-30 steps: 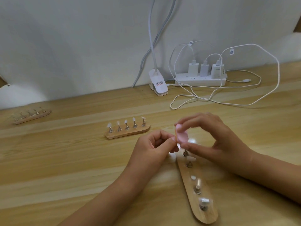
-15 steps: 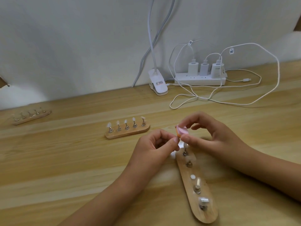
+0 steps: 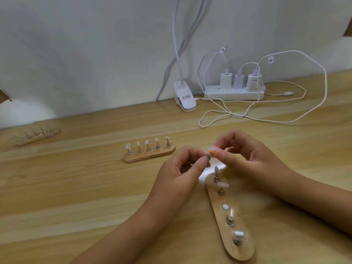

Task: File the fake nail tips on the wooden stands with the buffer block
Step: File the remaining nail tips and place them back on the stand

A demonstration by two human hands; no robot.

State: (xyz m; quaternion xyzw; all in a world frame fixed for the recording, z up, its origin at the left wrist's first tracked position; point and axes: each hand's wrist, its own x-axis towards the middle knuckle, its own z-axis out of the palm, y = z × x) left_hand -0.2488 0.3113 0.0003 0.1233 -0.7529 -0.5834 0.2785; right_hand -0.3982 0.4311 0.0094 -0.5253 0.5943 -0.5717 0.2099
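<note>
My right hand (image 3: 247,159) pinches a small pink and orange buffer block (image 3: 213,151) between thumb and fingers. My left hand (image 3: 181,168) pinches a small clear nail tip on its peg (image 3: 207,156) against the block. Both hands hover just above the far end of a wooden stand (image 3: 231,235) that runs toward me. This stand carries several metal pegs with clear tips and one bare white spot (image 3: 225,206) in its middle. A second wooden stand (image 3: 150,156) with several white tips lies left of my hands.
A third wooden stand (image 3: 38,136) sits at the far left. At the back against the wall are a white lamp clip (image 3: 185,99), a power strip (image 3: 234,94) with three chargers, and loose white cables (image 3: 266,119) looping over the wooden table (image 3: 76,187).
My right hand has tilted the buffer block from upright to flatter and lowered it slightly onto the tip held by my left hand. The stands have not moved.
</note>
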